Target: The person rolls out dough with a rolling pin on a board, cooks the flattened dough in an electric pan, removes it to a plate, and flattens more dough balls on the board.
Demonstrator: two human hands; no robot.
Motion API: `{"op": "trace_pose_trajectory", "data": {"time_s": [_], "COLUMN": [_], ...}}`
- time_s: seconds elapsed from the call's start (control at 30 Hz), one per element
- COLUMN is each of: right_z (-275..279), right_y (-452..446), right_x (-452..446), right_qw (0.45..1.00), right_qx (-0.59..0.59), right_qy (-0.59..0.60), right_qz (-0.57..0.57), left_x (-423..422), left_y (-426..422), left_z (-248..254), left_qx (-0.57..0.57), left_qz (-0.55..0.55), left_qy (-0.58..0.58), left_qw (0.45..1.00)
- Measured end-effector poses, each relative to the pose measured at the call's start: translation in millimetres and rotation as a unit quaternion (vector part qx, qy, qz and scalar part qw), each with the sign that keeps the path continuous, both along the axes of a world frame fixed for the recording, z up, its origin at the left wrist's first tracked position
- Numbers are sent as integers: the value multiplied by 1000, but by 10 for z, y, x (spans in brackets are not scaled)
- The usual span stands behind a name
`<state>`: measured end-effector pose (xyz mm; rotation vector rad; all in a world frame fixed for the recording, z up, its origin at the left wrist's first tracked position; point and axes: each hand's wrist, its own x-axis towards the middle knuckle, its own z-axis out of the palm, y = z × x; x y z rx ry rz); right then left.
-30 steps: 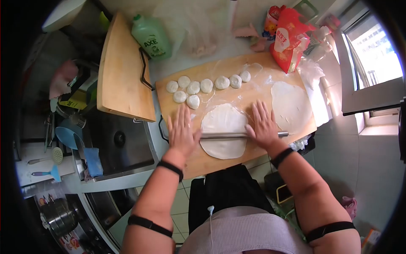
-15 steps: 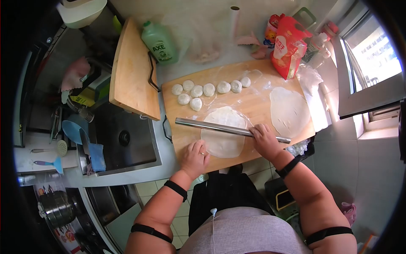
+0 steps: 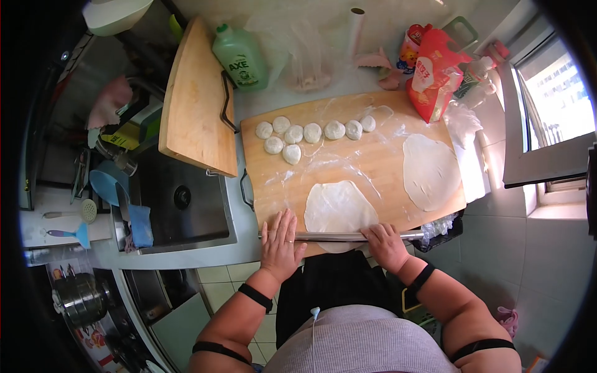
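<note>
Head view: Over a floured wooden board (image 3: 393, 177), I work a sheet of dough (image 3: 339, 205) beneath a metal rolling pin (image 3: 333, 237).
Left hand (image 3: 283, 245): Open and laid flat across the pin near its left end, fingers stretched away from me, a ring on one of them.
Right hand (image 3: 387, 247): Fingers bent over the pin, just beside the dough's right edge; whether they close around it, I cannot tell.
Rolling pin: Crosswise over the near part of the sheet, close to the board's near edge, a narrow strip of dough showing on my side.
Second sheet (image 3: 430, 171): Rolled thin, lying on the right side of the board, apart from the first.
Dough balls (image 3: 313, 132): Nine, grouped toward the far left of the board, a row running to the right.
Backdrop: A green bottle marked AXE (image 3: 239, 59) and a red bag (image 3: 430, 78) stand beyond; a metal sink (image 3: 186, 224) lies to my left, an open window (image 3: 553, 99) to my right.
</note>
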<state>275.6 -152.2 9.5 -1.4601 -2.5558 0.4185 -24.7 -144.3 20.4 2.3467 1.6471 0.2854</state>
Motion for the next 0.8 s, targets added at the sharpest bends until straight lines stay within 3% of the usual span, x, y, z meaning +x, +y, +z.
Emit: {"op": "trace_pose_trajectory", "data": {"time_s": [0.13,0.33,0.47,0.53,0.6,0.67,0.7,0.8], "right_z": [94,-17,20,31,152,125,82,-27], "right_y": [267,1157,600,65,-297,-310,-163,643], "right_x": [-193,-303,-223,-114,-41,-11,-34,-80], "right_qw": [996,977,990,996,993,991,994,989], "right_qx": [16,63,30,13,-84,-101,-48,37], "right_qy": [-47,-62,-27,-48,-57,-65,-66,-60], "right_qz": [-67,-195,-132,-80,-60,-54,-70,-130], "left_x": [-13,132,-4,-118,-207,-217,-222,-90], "left_y": [413,1243,738,194,-220,-200,-193,664], "left_z": [-106,-127,-187,-95,4,-41,-50,-223], "left_qx": [-8,72,43,-37,-89,-96,-102,12], "left_qz": [-34,34,-36,-79,-111,-117,-120,-65], "left_qy": [8,5,-1,-11,-8,10,30,17], "left_qw": [999,997,998,996,990,988,987,998]}}
